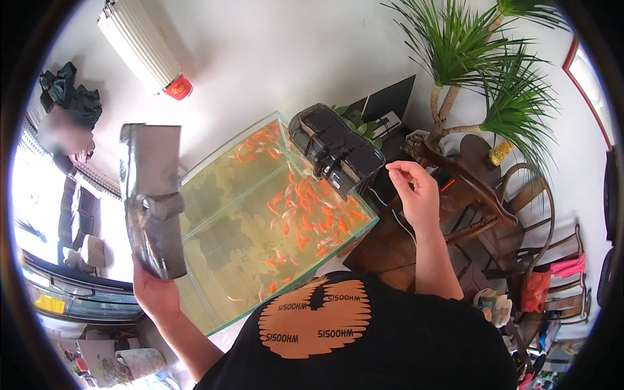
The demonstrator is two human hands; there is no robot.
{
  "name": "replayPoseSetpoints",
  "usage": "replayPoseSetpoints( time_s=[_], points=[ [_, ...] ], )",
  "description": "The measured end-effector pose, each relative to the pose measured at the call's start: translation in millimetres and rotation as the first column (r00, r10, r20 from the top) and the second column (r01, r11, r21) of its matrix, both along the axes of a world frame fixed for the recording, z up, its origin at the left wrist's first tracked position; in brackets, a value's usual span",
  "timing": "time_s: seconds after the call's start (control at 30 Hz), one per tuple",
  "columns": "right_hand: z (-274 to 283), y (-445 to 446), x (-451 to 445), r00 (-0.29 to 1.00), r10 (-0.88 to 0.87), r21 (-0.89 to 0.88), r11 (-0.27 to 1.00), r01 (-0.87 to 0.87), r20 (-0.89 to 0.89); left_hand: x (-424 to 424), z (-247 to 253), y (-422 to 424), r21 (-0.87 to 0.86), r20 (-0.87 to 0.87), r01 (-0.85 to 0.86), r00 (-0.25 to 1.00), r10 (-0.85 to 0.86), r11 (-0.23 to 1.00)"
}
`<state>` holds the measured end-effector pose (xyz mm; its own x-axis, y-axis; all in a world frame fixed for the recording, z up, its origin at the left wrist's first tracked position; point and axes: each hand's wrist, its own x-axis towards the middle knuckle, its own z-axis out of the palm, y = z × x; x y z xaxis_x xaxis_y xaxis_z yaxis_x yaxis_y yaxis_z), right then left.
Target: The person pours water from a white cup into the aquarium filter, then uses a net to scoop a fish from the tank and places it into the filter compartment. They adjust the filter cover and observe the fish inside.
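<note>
My left hand [155, 292] grips the lower end of a smoky, see-through plastic cover [158, 239], held up over the left side of a glass fish tank. Inside the tank [209, 253], several orange and white fish [304, 214] swim in yellowish water, mostly towards the right. A black plastic filter box [336, 146] sits across the tank's far right corner, its top uncovered and dark pads showing inside. Just right of that box is my right hand [414, 187], its fingers loosely curled and nothing visible in them; it appears not to touch the box.
Right of the tank stands dark wooden furniture [468, 195], with a white cable [402, 224] running down beside the tank. A spiky-leaved potted plant [453, 68] rises behind. A white air conditioner [139, 46] stands by the wall. Another glass tank [92, 302] is at left.
</note>
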<state>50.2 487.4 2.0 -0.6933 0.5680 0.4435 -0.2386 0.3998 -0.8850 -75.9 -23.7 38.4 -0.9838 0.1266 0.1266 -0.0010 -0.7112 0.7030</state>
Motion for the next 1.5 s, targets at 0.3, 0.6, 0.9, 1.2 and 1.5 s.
replayPoseSetpoints(
  time_s=[0.3, 0.6, 0.9, 1.2, 1.5],
  points=[
    [-9, 26, -21, 0.995, -0.072, 0.111, 0.991, 0.079, -0.067, 26, -4, -22, -0.015, 0.002, 0.004, 1.0, -0.004, 1.0],
    [-36, 54, -34, 0.998, -0.053, 0.035, 0.998, 0.053, -0.017, 36, 7, 5, -0.143, 0.049, -0.051, 0.997, 0.058, 0.988],
    [-56, 94, -45, 1.0, -0.019, -0.034, 0.999, 0.02, 0.023, 27, 16, 50, -0.214, 0.081, -0.051, 0.994, 0.07, 0.976],
    [-76, 119, -58, 1.0, -0.005, -0.115, 0.993, 0.008, 0.022, 22, 33, 127, -0.377, 0.19, -0.353, 0.875, 0.445, 0.856],
    [-88, 129, -69, 0.997, 0.028, -0.136, 0.991, -0.019, 0.066, 23, 29, 129, -0.468, 0.174, -0.41, 0.825, 0.537, 0.782]
  ],
)
